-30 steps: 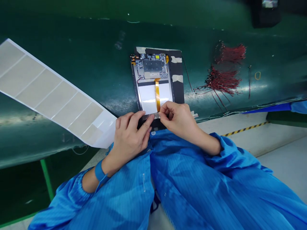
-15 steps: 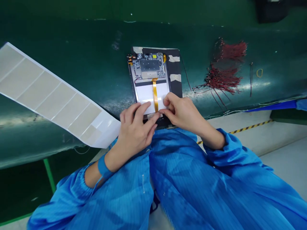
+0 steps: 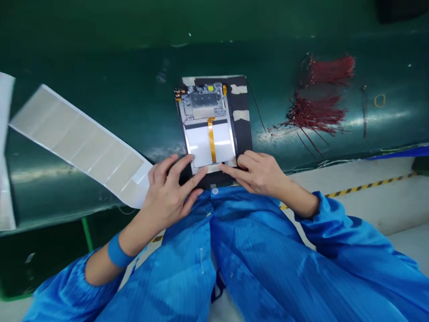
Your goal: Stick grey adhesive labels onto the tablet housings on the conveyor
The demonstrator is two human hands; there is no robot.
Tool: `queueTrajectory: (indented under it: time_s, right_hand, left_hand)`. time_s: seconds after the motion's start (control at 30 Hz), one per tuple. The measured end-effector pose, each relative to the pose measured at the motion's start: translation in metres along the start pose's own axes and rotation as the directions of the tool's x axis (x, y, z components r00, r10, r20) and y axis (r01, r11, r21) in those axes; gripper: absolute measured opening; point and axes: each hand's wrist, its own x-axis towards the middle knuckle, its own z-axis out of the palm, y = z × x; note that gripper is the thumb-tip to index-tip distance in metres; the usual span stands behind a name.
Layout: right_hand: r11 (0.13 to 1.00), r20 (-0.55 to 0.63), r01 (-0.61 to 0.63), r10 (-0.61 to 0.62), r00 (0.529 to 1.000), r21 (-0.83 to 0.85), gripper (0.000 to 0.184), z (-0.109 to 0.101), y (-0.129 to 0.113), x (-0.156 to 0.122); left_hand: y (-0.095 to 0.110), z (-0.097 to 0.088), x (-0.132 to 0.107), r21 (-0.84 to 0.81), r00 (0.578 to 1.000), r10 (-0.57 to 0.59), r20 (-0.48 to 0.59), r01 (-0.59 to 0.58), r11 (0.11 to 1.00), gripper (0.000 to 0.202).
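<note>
An opened tablet (image 3: 200, 152) lies on a black pad (image 3: 241, 134), showing its circuit board (image 3: 205, 103), a white battery area and an orange ribbon cable (image 3: 211, 142). A pale tape strip (image 3: 213, 168) runs along the lower edge of the battery area. My left hand (image 3: 170, 185) is spread at the lower left corner, one fingertip on the tape and another on the tablet's edge. With its index finger stretched out, my right hand (image 3: 256, 173) touches the right end of the tape; its other fingers are curled. Neither hand holds anything.
A sheet of beige adhesive pieces (image 3: 83, 143) lies at the left, beside another pale sheet (image 3: 6, 152). Right of the tablet are two bundles of dark red wires (image 3: 315, 112), a single wire (image 3: 364, 112) and a yellow rubber band (image 3: 380, 101) on the green bench (image 3: 134, 58).
My hands have moved apart along the tablet's lower edge, left hand to the left, right hand to the right. The right hand's pinch has loosened into a stretched index finger. The view has shifted slightly.
</note>
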Motion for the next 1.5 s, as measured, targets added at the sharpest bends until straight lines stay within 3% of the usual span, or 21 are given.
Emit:
queueTrajectory:
  time_s: [0.1,0.2,0.3,0.43,0.63,0.93,1.2,1.37,1.5]
  right_hand:
    - [0.998,-0.077,0.065,-0.065,0.995,-0.007,0.037,0.006,0.014,-0.001]
    - [0.996,-0.173,0.095,-0.094,0.980,-0.004,0.036,0.012,0.020,-0.001]
    - [0.995,-0.214,0.093,-0.082,0.973,0.044,0.034,0.016,0.020,-0.001]
    - [0.993,-0.207,0.072,-0.051,0.977,0.091,0.034,0.017,0.018,-0.002]
    - [0.992,-0.225,0.067,-0.041,0.974,0.107,0.032,0.019,0.019,-0.002]
    - [0.993,-0.238,0.083,-0.061,0.969,0.084,0.031,0.019,0.020,-0.002]
    - [0.992,-0.241,0.081,-0.057,0.969,0.093,0.030,0.019,0.021,-0.003]
    - [0.993,-0.292,0.105,-0.085,0.953,0.054,0.028,0.019,0.022,-0.003]
    - [0.993,-0.303,0.104,-0.083,0.949,0.054,0.025,0.019,0.022,-0.001]
  left_hand:
    - [-0.021,-0.018,0.024,-0.008,0.999,0.022,-0.048,-0.023,1.000,0.033]
    - [-0.058,-0.035,0.069,0.042,0.983,-0.140,-0.119,0.146,0.988,0.022]
    - [-0.089,-0.038,0.119,0.096,0.939,-0.331,-0.088,0.339,0.936,0.018]
    - [-0.096,-0.035,0.160,0.195,0.916,-0.398,0.060,0.380,0.904,0.029]
    - [-0.082,-0.042,0.171,0.324,0.908,-0.387,0.158,0.323,0.889,0.043]
    - [-0.104,-0.053,0.179,0.227,0.952,-0.171,0.255,0.113,0.967,0.056]
    - [-0.106,-0.067,0.191,0.225,0.916,-0.094,0.391,0.003,0.974,0.059]
    - [-0.111,-0.069,0.204,0.241,0.885,-0.049,0.462,-0.073,0.968,0.029]
    - [-0.115,-0.067,0.205,0.232,0.871,-0.051,0.488,-0.073,0.970,0.029]
